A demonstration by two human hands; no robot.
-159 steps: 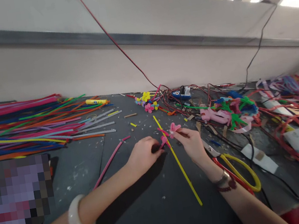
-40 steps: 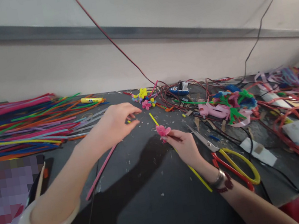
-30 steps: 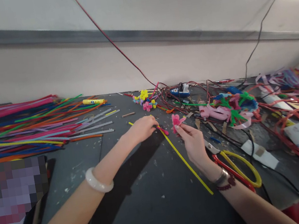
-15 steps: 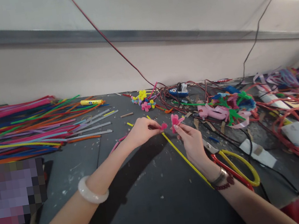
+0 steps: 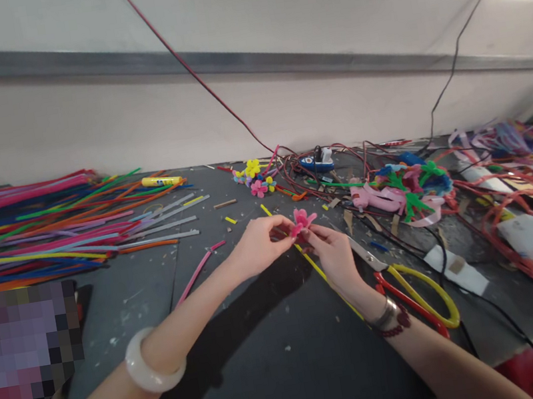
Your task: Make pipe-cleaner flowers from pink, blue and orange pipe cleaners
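One long wall [image 5: 134,133] fills the back, with two cords hanging across it, a dark red cord [image 5: 184,64] and a black cord [image 5: 454,58]. Below is one dark counter [image 5: 284,372]. A broad spread of pipe cleaners [image 5: 38,229] lies at far left, too overlapped to count, its left ends cut off from view. Nearer on that side, one item [image 5: 19,360] is blurred into squares and cannot be made out. Two hands meet mid-counter: the left hand [image 5: 266,243] (one white bangle [image 5: 143,364] on that wrist) and the right hand [image 5: 336,252] each pinch one pink flower [image 5: 303,219] between thumb and fingers. One pair of scissors [image 5: 383,268] lies right of the right hand, its blade tips hard to make out. One yellow pipe cleaner [image 5: 315,267] slants beneath the hands, partly hidden by the right hand and wrist. One pink pipe cleaner [image 5: 195,275] lies to the left, its near end behind the left forearm. A cluster of small flowers [image 5: 255,177] sits near the wall; some are too small to count. The one pink flower is smallest, between the two hands, its petals partly covered by fingertips.
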